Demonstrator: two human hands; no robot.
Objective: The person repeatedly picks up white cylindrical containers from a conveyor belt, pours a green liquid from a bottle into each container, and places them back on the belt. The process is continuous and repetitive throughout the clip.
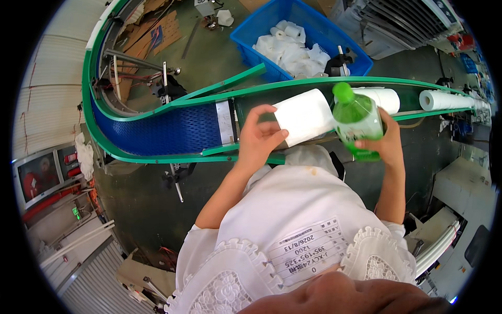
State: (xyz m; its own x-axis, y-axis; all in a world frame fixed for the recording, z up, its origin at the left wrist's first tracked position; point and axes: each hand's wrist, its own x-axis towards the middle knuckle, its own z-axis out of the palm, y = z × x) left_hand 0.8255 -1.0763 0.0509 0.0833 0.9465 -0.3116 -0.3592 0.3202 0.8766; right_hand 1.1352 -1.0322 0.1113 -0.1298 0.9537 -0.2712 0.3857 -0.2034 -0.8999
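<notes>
My left hand is closed on the left end of a white paper roll, thumb and fingers at its edge. The roll is tilted a little over the conveyor. In my right hand is a green plastic bottle with a green cap, gripped round its lower part and held cap away from me. The bottle stands close to the roll's right end; whether they touch I cannot tell. Behind it lies another white roll, partly hidden. Farther right along the conveyor rests a longer white roll.
The green-railed conveyor crosses in front of me, with a curved blue belt on the left. Beyond it, a blue crate holds white rolls and crumpled paper. Flattened cardboard lies on the floor. A grey cabinet stands at right.
</notes>
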